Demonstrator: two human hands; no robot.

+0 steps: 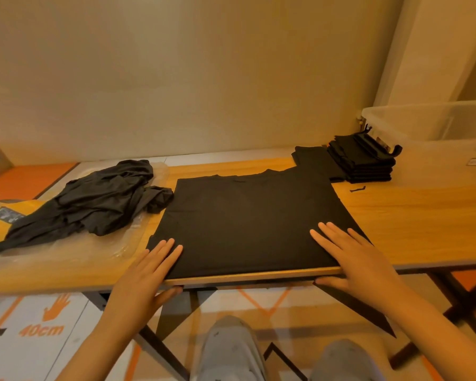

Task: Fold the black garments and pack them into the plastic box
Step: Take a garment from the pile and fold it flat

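A black garment (248,218) lies spread flat on the wooden table (412,224), its lower part hanging over the front edge. My left hand (146,273) rests on its near left corner with straight fingers, thumb under the table edge. My right hand (352,257) lies flat on its near right part, thumb below the edge. A heap of crumpled black garments (94,199) sits at the left on clear plastic wrap. A stack of folded black garments (360,158) stands at the back right, beside the clear plastic box (434,138).
A small black scrap (357,189) lies on the table right of the spread garment. A flat folded black piece (311,158) lies left of the stack. My knees in grey trousers show below the table. The floor has orange markings.
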